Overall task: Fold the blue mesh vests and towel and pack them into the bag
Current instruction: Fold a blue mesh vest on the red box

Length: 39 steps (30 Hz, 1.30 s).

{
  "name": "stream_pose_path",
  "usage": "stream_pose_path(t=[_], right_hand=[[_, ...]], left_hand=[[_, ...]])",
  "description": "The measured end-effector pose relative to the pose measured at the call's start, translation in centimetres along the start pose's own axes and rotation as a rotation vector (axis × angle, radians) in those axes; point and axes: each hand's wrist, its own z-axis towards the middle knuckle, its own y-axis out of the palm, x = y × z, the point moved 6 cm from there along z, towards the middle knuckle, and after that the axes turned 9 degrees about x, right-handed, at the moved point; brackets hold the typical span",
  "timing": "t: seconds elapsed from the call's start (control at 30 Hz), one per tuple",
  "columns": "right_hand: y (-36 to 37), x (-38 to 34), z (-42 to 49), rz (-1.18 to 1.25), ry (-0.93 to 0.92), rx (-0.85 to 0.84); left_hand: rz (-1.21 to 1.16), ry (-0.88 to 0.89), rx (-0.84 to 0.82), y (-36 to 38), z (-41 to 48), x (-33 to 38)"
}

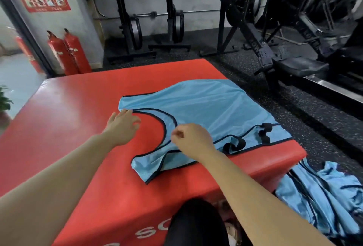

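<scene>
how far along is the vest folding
Nothing folded shows yet. In hand: one vest lies spread on the red box, right hand pinching its neckline, left hand at a strap. Left: the vest pile on the floor; no bag or towel visible.

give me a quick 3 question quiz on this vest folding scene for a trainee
1. True or false: the vest lies spread out on the red box.
2. Where is the heap of other vests? A: on top of the box. B: down beside the box, on the right. C: inside a bag.
3. Fill in: the vest's edging is ____ in colour.
Key: 1 true; 2 B; 3 black.
</scene>
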Motion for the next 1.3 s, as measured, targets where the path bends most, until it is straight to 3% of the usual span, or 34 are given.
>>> stream_pose_path(t=[0.07,0.13,0.27,0.43,0.67,0.83,0.93,1.0,1.07,1.13,1.23,1.3], right_hand=[[-2.2,3.2,1.5,-0.369,-0.036,0.128],[-2.9,6.7,2.5,-0.611,-0.034,0.126],[-2.8,12.1,4.0,-0.781,-0.035,0.039],[-1.1,15.3,4.5,-0.674,0.140,-0.229],[6.4,7.3,5.4,-0.505,0.036,-0.250],[9.2,2.5,4.8,-0.369,-0.034,-0.275],[7.0,2.1,4.8,-0.326,-0.085,-0.166],[3.2,3.0,4.7,-0.380,-0.144,0.079],[-0.8,5.9,4.2,-0.398,-0.053,0.293],[-4.1,10.2,2.9,-0.380,0.193,0.412],[-6.0,15.5,1.0,-0.366,0.515,0.387],[-5.9,17.0,1.0,-0.386,0.554,0.340]], left_hand=[[-0.093,0.082,0.027,0.5,0.3,5.2],[-0.167,0.130,0.015,1.7,1.5,10.1],[-0.090,0.168,-0.085,6.2,2.8,16.1],[0.071,0.196,-0.088,9.6,2.1,13.8],[0.190,0.151,-0.051,7.4,0.7,2.3],[0.251,0.065,-0.128,6.0,-1.4,-3.9],[0.330,0.067,-0.152,5.2,-2.6,-4.4],[0.309,0.084,-0.097,4.6,-3.5,-3.7],[0.171,0.099,0.025,3.8,-4.4,-2.1],[0.012,0.156,0.172,3.1,-4.9,0.1],[-0.054,0.227,0.181,3.0,-5.5,2.8],[-0.062,0.213,0.121,2.9,-6.1,3.1]])
